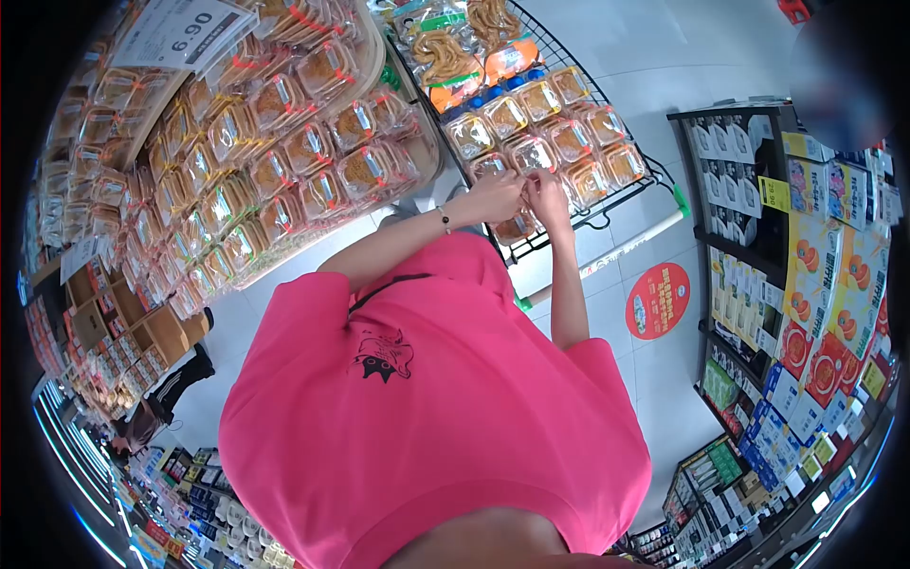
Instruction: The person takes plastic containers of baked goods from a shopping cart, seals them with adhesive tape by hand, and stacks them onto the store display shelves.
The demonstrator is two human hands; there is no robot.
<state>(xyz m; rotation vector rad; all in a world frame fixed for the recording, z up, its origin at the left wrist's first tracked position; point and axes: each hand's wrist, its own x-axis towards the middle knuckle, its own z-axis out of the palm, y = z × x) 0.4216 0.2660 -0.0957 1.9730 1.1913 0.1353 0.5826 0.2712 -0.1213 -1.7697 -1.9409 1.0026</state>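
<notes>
My left hand (505,195), with a dark beaded bracelet at the wrist, is closed over the near end of a black wire shopping cart (647,180). Right beside it, nearly touching, my right hand (547,199) has its fingers pinched together. What the fingertips hold, if anything, is too small to make out. Beneath and around both hands lie clear plastic boxes of brown baked food (575,137) in rows, some with red strips. Bags of twisted fried dough (441,55) rest at the cart's far end.
To the left stands a display piled with similar clear boxes (308,147), under a price sign (180,33). The cart handle (616,256) crosses in front of me. Shelves of boxed goods (739,180) stand right. A round red sticker (657,301) marks the floor.
</notes>
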